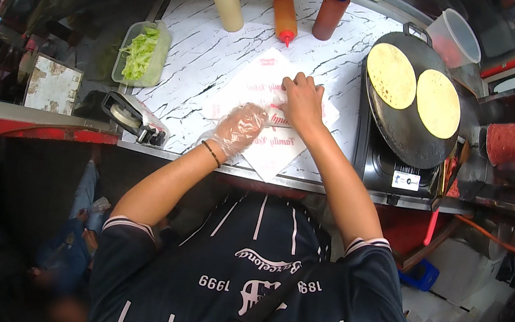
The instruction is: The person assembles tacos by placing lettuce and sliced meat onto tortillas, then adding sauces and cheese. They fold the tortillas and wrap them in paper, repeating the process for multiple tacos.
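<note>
A white wrapping paper with red print lies cornerwise on the marble-patterned counter, partly folded over in the middle. My left hand, in a see-through plastic glove, is closed on its left side with the fingers curled down. From the right, my bare right hand grips the folded part, fingers bent and the thumb side toward the left hand. Both hands are close together. Whatever the paper may enclose is hidden beneath the folds and my fingers.
Behind the paper are a cream sauce bottle, an orange one and a dark red one. Shredded lettuce fills a tub at left, near a tape dispenser. Two flatbreads lie on a griddle at right, beside a meat spit.
</note>
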`<state>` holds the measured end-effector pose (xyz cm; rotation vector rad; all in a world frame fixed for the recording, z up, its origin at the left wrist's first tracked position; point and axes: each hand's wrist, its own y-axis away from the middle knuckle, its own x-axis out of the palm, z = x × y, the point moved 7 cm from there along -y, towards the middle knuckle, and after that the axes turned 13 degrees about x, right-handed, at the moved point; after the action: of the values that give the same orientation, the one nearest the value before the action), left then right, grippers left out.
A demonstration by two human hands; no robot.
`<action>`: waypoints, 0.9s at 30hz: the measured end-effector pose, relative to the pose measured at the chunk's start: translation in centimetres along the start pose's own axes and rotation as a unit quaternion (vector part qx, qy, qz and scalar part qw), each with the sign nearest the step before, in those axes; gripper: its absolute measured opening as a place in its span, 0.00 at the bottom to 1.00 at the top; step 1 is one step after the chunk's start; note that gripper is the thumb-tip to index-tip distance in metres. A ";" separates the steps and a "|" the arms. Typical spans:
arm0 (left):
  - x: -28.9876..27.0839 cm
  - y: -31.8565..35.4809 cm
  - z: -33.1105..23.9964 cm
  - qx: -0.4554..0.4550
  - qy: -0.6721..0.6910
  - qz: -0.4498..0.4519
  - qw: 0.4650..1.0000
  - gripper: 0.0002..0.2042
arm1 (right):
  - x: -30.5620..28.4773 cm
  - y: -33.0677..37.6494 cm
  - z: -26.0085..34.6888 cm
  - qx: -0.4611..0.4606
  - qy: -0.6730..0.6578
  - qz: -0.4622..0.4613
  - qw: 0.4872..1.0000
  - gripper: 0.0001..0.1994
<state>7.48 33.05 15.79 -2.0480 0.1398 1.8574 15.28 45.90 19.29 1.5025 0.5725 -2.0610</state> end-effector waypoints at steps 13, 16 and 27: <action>-0.2 -2.6 4.9 -0.250 0.053 0.150 0.955 0.17 | 0.4 2.1 1.4 -0.143 0.126 -0.087 0.978 0.10; -0.8 -3.1 5.0 -0.279 0.055 0.149 0.947 0.18 | 0.7 3.6 3.1 -0.184 0.134 -0.119 0.967 0.09; -2.6 3.4 4.7 -0.338 0.196 0.027 0.920 0.25 | 2.6 4.2 3.9 -0.217 0.194 -0.094 0.952 0.10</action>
<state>1.64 31.02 17.32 -2.8923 -0.4076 1.6344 14.43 39.83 17.86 1.6270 1.2730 -1.6179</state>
